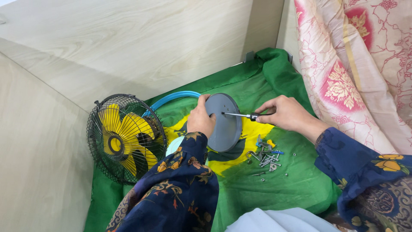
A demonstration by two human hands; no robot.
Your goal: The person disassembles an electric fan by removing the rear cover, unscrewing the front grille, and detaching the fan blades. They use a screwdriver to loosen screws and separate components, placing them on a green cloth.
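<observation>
My left hand (200, 119) grips a round grey disc-shaped base (225, 124), holding it on edge above the green and yellow cloth (296, 172). My right hand (286, 114) holds a screwdriver (242, 115) with a dark handle. Its metal tip touches the middle of the grey base's flat face. To the left, a small fan (124, 137) with yellow blades in a black wire cage lies on the cloth. A blue curved tube (174, 98) runs behind the base toward the fan.
A pile of screws, hooks and small metal parts (266, 157) lies on the cloth below my right hand. Pale wooden panels (107, 47) wall in the left and back. A pink floral fabric (360, 68) hangs at the right.
</observation>
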